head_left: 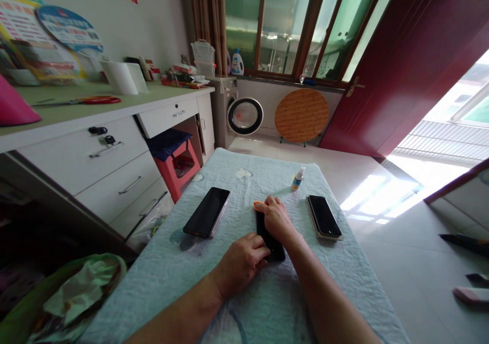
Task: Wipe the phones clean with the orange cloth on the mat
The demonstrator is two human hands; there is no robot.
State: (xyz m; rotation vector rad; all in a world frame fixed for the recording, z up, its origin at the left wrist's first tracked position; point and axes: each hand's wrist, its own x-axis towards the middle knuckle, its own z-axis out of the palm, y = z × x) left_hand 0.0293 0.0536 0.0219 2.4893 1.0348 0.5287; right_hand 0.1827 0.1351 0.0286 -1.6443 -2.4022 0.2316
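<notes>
A black smartphone [276, 251] lies flat on the cloth-covered table, between my two hands. My left hand [246, 260] is closed on its near left edge, fingers curled against it. Over the far half, my right hand [274, 216] is closed and presses down on an orange cloth [259, 205], of which only a bit sticks out by the fingertips. Much of that phone is hidden under my hands. To the left rests a larger dark phone [208, 212]. On the right, another phone [324, 216] lies on a pale case or box, with a small spray bottle [298, 178] standing behind it.
A pale blue quilted cloth [237, 163] covers the table. Along the left runs a white drawer desk [114, 166] with a red stool [178, 166] beneath. A bin [114, 278] stands at lower left. Beyond are an open-doored washing machine [223, 105] and a round wooden tabletop [301, 115].
</notes>
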